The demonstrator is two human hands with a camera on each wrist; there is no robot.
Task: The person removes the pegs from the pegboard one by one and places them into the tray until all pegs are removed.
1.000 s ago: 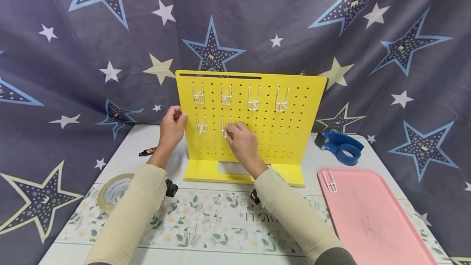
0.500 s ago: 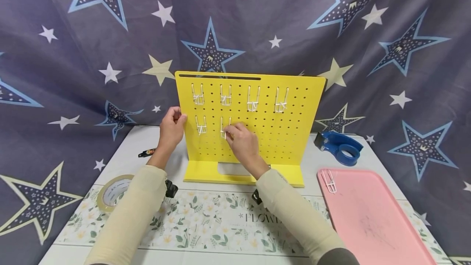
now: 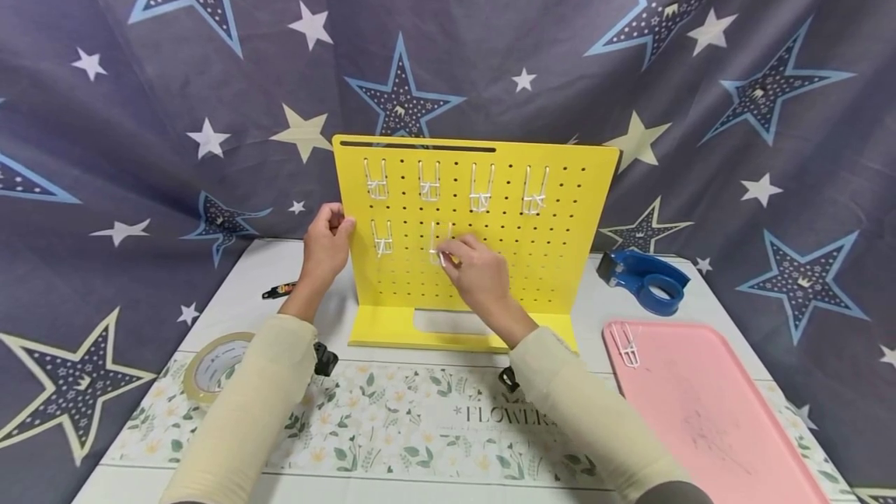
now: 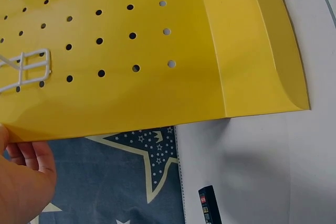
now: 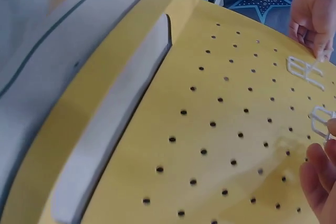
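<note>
A yellow pegboard (image 3: 504,271) stands upright on the table, several white wire hooks (image 3: 429,181) hanging across its upper part. At its left edge my left hand (image 3: 327,243) grips the board, thumb in front and fingers behind, as the left wrist view (image 4: 26,177) also shows. My right hand (image 3: 481,274) pinches a white wire pegboard hook (image 3: 434,236) against the lower row, right of another hung hook (image 3: 382,239). In the right wrist view, the pinched hook (image 5: 317,121) is partly hidden by the fingers; whether its prongs sit in holes I cannot tell.
A pink tray (image 3: 700,395) at the right bears white wire hooks (image 3: 626,344). Behind it lies a blue tape dispenser (image 3: 647,278). A roll of tape (image 3: 210,364) and a small black object with an orange label (image 3: 280,290) lie on the left. A starry curtain hangs behind.
My right hand has shifted slightly to the right along the board, carrying the pinched hook away from its former spot. The left hand holds the edge as before.
</note>
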